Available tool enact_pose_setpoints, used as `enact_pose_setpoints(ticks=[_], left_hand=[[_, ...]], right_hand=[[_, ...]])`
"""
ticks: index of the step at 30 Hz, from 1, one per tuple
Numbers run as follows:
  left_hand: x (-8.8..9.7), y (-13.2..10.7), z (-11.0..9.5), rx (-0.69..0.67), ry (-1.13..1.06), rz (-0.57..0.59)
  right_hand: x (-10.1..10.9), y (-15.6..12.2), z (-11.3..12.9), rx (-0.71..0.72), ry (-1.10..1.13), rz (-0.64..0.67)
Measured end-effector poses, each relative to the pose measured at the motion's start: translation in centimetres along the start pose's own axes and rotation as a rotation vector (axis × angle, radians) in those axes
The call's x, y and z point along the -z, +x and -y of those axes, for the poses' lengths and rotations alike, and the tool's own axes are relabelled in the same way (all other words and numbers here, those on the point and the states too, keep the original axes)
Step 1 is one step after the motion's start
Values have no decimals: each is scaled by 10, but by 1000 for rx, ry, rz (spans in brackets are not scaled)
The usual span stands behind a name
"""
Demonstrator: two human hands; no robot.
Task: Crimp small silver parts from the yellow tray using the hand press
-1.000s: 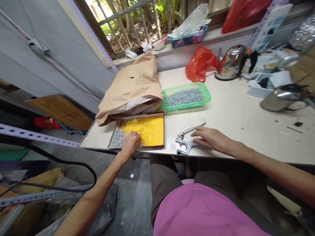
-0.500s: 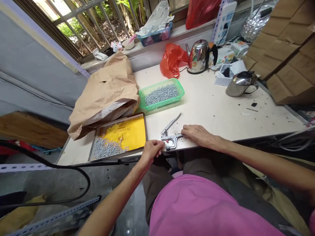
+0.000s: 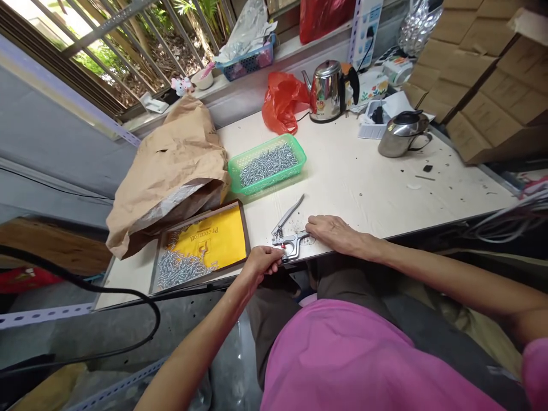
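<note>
The right hand grasped the pliers; the left hand pinched beside their head, contents indiscernible; positioning seemed underway, calling for steady alignment.

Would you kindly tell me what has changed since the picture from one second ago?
The left hand has moved right, from the tray of metal parts to the head of the pliers-like tool; whether it pinches a part is too small to tell. The right hand, more open over the tool before, now holds its lower handle. The green basket, paper bag and kettle stayed put.
</note>
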State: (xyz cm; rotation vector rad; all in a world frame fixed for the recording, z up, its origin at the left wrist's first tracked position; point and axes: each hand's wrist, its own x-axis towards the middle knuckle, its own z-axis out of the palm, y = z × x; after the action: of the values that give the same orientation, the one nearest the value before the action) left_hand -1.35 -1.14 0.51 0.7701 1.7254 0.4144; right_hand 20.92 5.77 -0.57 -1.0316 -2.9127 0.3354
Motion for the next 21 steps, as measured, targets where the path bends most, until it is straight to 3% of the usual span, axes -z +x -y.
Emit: enact_pose_setpoints(ticks=[8, 12, 21], left_hand=[[4, 4, -6, 42, 37, 54], [4, 3, -4, 48, 44, 32], [2, 2, -4, 52, 38, 29]], right_hand=[[18, 21, -29, 77, 25, -39], [21, 46, -44, 135, -4, 83], [19, 53, -44, 158, -23, 130]])
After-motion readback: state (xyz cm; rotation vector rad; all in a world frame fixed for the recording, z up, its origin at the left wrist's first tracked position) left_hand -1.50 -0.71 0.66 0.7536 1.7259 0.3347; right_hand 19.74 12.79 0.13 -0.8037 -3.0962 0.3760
